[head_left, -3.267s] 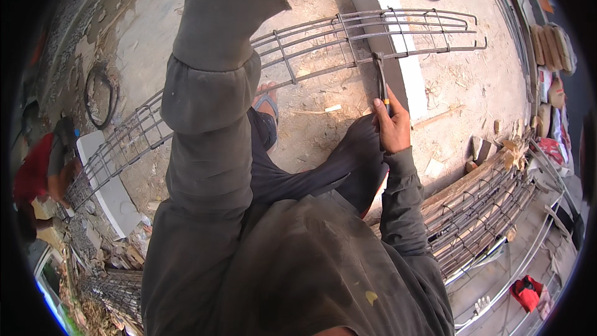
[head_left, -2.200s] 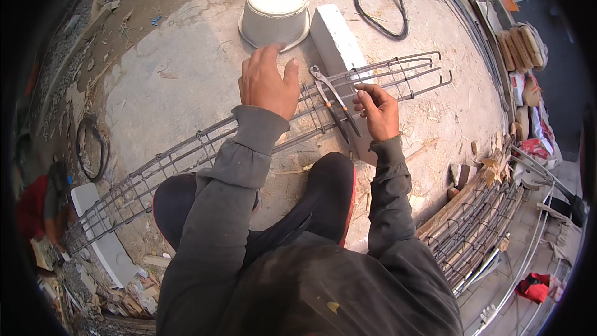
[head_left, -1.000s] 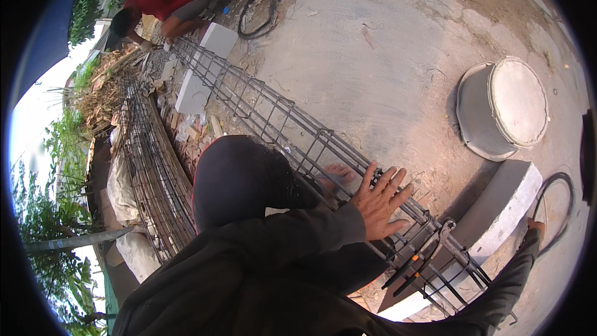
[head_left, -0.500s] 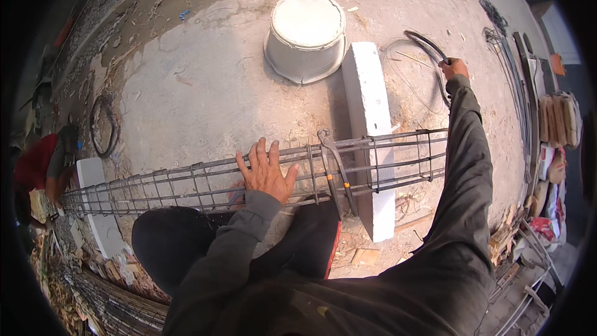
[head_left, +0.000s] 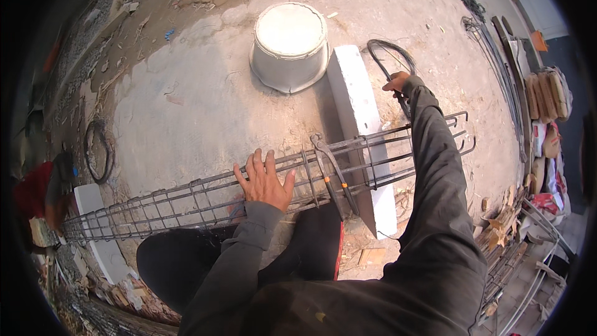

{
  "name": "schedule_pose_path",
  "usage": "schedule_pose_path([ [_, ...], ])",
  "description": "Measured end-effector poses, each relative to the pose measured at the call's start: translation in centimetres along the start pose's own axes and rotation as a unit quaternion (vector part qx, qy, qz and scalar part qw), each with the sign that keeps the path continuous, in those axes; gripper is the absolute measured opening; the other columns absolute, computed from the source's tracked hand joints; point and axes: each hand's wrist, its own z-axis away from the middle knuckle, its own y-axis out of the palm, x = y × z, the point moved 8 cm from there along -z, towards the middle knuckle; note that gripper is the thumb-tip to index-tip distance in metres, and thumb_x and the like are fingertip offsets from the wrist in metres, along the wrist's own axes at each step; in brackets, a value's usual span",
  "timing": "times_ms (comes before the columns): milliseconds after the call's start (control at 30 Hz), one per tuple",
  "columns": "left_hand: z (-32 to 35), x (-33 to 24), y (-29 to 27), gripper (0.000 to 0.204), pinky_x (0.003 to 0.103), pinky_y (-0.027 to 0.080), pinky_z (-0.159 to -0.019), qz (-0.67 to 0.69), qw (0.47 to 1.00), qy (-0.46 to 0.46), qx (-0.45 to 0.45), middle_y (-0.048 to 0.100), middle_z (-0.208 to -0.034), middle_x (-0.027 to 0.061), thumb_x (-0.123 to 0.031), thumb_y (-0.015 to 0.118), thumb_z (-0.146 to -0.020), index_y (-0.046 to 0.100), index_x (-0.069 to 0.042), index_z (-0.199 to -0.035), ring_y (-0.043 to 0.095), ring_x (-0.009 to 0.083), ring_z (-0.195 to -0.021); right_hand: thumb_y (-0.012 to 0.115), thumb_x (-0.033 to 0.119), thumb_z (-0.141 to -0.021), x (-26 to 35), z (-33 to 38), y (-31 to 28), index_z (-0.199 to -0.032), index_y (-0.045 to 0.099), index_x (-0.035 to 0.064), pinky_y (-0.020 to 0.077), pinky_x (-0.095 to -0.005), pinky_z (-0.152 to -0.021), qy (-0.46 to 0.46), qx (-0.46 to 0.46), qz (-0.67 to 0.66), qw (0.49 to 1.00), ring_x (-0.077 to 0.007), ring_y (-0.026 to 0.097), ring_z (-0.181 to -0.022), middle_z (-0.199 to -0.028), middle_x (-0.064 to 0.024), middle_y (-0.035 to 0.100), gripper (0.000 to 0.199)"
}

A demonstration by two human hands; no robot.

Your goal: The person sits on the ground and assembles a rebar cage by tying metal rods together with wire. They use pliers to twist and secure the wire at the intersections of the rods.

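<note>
My left hand (head_left: 266, 182) rests with spread fingers on the top bars of a long rebar cage (head_left: 186, 194), which lies across in front of me. Closed around a bent loop of thin dark tie wire (head_left: 393, 48), my right hand (head_left: 398, 82) is beyond the cage's right part. A pair of end-cutting pincers (head_left: 329, 177) with orange marks on its handles hangs over the cage bars, right of my left hand. The cage's right part crosses a white block (head_left: 357, 96). My right forearm covers some of the bars near the cage's right end.
A pale upturned bucket (head_left: 290, 32) stands beyond the cage. At the left, a person in red (head_left: 32, 190) is beside the cage's far end, near another white block (head_left: 93, 202) and a wire coil (head_left: 99, 150). Long bars (head_left: 497, 71) and stacked bags (head_left: 547, 96) line the right side.
My right hand has moved left and nearer the white block with the wire loop. The view has shifted, so the cage's right end now shows. My left hand stays on the cage.
</note>
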Motion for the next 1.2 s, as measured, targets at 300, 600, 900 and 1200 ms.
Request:
schedule_pose_path([
  [300, -0.4, 0.1, 0.2, 0.069, 0.069, 0.007, -0.119, -0.007, 1.000, -0.016, 0.013, 0.042, -0.145, 0.0258, -0.046, 0.060, -0.092, 0.051, 0.002, -0.140, 0.034, 0.0406, -0.141, 0.058, 0.072, -0.088, 6.1, -13.0, 1.4, -0.118, 0.070, -0.0026, 0.0547, -0.0407, -0.086, 0.013, -0.098, -0.225, 0.969, -0.0352, 0.069, -0.106, -0.104, -0.0267, 0.071, 0.081],
  [600, -1.1, -0.6, -0.1, 0.067, 0.067, 0.009, -0.118, -0.016, 1.000, -0.015, 0.019, 0.043, -0.144, 0.0266, -0.038, 0.064, -0.087, 0.050, 0.003, -0.138, 0.036, 0.0418, -0.139, 0.064, 0.053, -0.092, 9.7, -20.9, 6.7, -0.120, 0.068, -0.0005, 0.0550, -0.0415, -0.085, -0.140, -0.078, 0.028, 0.987, -0.0333, 0.070, -0.101, -0.110, -0.0204, 0.072, 0.061],
  [900, -0.8, -1.0, -0.6, 0.063, 0.066, 0.010, -0.118, -0.029, 0.999, -0.010, 0.006, 0.043, -0.145, 0.0257, -0.034, 0.063, -0.090, 0.049, 0.003, -0.139, 0.037, 0.0412, -0.139, 0.074, 0.030, -0.094, 9.1, -11.6, 3.7, -0.115, 0.064, 0.0012, 0.0532, -0.0334, -0.065, -0.101, 0.086, -0.646, 0.751, -0.0211, 0.067, -0.079, -0.102, -0.0147, 0.070, 0.037],
  [1200, -0.1, -1.1, -0.6, 0.062, 0.066, 0.011, -0.119, -0.031, 0.999, 0.004, -0.018, 0.043, -0.145, 0.0234, -0.040, 0.059, -0.094, 0.049, 0.001, -0.140, 0.036, 0.0390, -0.139, 0.056, 0.028, -0.104, 3.2, 4.3, -16.5, -0.104, 0.066, 0.0028, 0.0231, -0.0278, -0.044, -0.180, -0.223, -0.511, 0.810, -0.0072, 0.034, -0.048, -0.067, 0.0049, 0.044, 0.027],
])
